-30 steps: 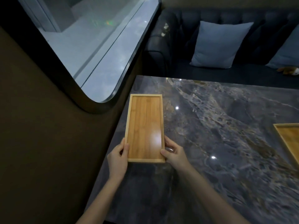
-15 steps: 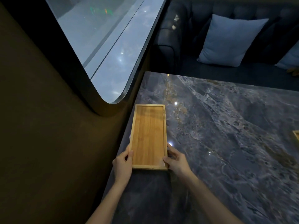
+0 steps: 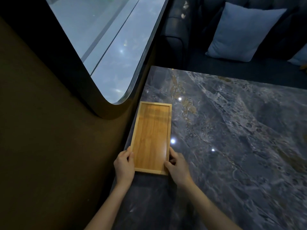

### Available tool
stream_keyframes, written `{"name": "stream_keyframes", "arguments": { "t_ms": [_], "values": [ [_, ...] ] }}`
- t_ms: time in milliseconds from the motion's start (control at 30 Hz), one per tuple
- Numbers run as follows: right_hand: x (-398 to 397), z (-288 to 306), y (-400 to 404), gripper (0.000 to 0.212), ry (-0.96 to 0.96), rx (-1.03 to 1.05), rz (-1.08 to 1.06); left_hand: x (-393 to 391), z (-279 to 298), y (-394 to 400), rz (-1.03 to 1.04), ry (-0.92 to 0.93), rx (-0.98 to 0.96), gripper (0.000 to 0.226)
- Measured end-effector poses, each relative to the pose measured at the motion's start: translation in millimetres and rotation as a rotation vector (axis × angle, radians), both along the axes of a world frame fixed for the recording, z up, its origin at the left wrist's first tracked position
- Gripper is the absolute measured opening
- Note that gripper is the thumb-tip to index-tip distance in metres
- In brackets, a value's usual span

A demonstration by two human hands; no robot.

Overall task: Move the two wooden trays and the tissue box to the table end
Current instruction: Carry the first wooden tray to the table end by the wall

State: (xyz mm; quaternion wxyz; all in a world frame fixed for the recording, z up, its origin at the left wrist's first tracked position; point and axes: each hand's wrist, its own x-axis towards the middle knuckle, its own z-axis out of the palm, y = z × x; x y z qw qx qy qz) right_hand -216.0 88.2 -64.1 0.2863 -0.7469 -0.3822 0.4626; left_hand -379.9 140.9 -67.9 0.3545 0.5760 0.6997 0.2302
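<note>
A long, empty wooden tray (image 3: 152,136) lies along the left edge of the dark marble table (image 3: 232,138), close to the wall. My left hand (image 3: 124,165) grips its near left corner, thumb on the rim. Across from it, my right hand (image 3: 177,166) holds the near right corner. The second tray and the tissue box are out of view.
A brown wall (image 3: 49,146) with a rounded window (image 3: 108,39) runs along the table's left side. Beyond the far table edge stands a dark sofa (image 3: 191,47) with a pale blue cushion (image 3: 240,32).
The tray has shifted left toward the wall edge with both hands still on it. My view has turned left, so the second tray at the right edge has dropped out of sight.
</note>
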Motion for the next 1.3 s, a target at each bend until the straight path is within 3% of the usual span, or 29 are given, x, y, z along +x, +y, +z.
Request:
{"name": "stream_keyframes", "arguments": {
  "t_ms": [333,667,1300],
  "values": [
    [-13.8,-6.8,0.9,0.066,-0.081,0.03,-0.018,-2.8,-1.8,10.5,-0.098,0.192,-0.045,0.034],
    [-25.5,-1.9,0.4,0.062,-0.124,0.082,0.003,-5.6,3.6,17.2,-0.281,0.497,-0.07,0.041],
    [-24.2,-2.7,3.4,0.062,-0.143,0.056,0.016,-2.2,9.6,18.9,-0.301,0.543,-0.105,0.043]
  ]
}}
